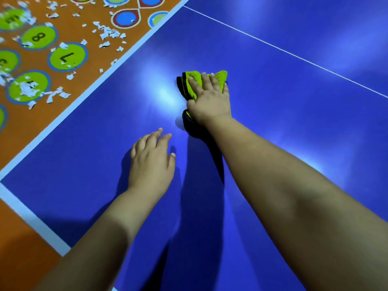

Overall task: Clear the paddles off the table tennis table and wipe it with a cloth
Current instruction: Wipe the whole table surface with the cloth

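Listing outward from the near edge.

Item: left hand [151, 162], fingers loosely spread and nearly straight, laid low on the blue table tennis table [283, 133] and holding nothing. Whether the palm bears weight cannot be told.

Item: right hand [210, 101], farther out, flat with fingers extended. It presses down on the cloth rather than curling round it.

Item: green microfibre cloth [221, 76], folded, with a dark underside or trim showing at its left and near edges. It lies on the playing surface between the white side line [63, 114] and the thin centre line [294, 55].

Handling, as judged: light, soft and limp (likely to bunch if pushed from one corner), so a flat palm over the middle of the fold looks the sound hold. It should slide easily on the glossy top.

Item: paddles, none in view.

Beyond the table edge: orange floor mat [14, 143] with numbered green circles, strewn with torn paper scraps [107, 33].
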Demonstrator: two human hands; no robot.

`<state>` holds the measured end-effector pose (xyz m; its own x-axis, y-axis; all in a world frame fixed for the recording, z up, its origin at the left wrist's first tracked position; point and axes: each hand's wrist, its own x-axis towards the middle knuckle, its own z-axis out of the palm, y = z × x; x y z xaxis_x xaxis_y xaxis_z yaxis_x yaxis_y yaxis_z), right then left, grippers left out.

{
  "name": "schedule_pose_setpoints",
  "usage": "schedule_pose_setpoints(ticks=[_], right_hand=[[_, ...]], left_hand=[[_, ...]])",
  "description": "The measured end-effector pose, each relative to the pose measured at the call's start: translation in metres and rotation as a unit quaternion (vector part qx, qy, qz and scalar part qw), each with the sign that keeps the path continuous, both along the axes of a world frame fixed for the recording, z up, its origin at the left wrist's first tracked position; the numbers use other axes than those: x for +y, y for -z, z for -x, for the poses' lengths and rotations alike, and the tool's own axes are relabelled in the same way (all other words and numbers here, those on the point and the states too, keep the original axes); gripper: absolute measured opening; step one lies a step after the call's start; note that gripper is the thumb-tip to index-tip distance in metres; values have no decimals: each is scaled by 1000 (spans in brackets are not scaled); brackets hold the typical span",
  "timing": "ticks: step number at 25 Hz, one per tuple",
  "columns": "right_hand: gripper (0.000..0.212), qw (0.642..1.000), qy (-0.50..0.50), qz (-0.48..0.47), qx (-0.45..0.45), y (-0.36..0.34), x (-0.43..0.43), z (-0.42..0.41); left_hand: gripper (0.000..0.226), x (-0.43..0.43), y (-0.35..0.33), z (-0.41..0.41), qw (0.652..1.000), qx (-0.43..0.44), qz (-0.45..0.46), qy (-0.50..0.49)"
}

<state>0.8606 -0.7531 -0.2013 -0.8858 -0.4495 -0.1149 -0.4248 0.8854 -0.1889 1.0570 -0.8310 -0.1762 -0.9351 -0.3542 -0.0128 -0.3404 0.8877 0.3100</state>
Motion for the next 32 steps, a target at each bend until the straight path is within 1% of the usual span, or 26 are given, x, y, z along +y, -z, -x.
schedule_pose_setpoints(ticks=[4,9,21,32], right_hand=[[67,998,64,11,2,-1,49,-24],[70,993,114,19,-12,-7,126,-45],[74,963,268,9,-20,-14,387,-105],[74,919,394,-6,-18,-21,630,-169]], left_hand=[[46,29,-3,5,1000,-14,-4,13],[46,95,-10,22,998,-18,-7,57],[46,325,-26,51,980,-22,-26,198],[47,529,-28,28,944,-35,-23,327]])
